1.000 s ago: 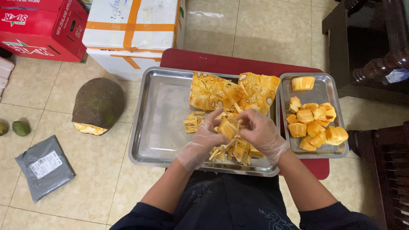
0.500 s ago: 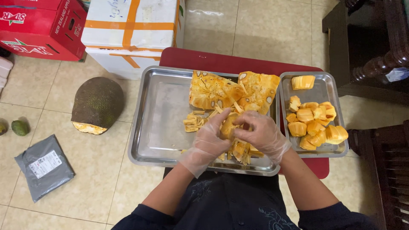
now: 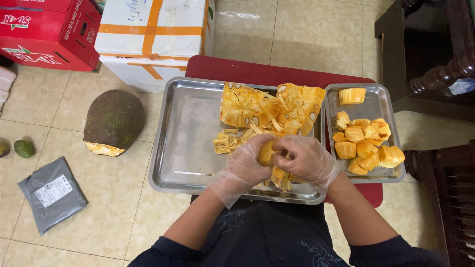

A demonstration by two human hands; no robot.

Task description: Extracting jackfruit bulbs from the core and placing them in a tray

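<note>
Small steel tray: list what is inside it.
The small steel tray holds a heap of peeled yellow jackfruit pods, one more apart at its far end. The tray floor beneath the heap is hidden.

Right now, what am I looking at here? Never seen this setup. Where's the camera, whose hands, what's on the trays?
There is no machine: a person works with two hands in thin clear gloves. The one picture comes from a camera worn on that person's head, looking down. The left hand and right hand are closed together around a yellow fruit pod, over a large steel tray. At the back of that tray lie opened yellow jackfruit chunks with loose pale strips. A smaller steel tray to the right holds cleaned yellow pods. Both trays sit on a dark red board. On the tiled floor to the left lie a cut green jackfruit half and a grey plastic parcel.
</note>
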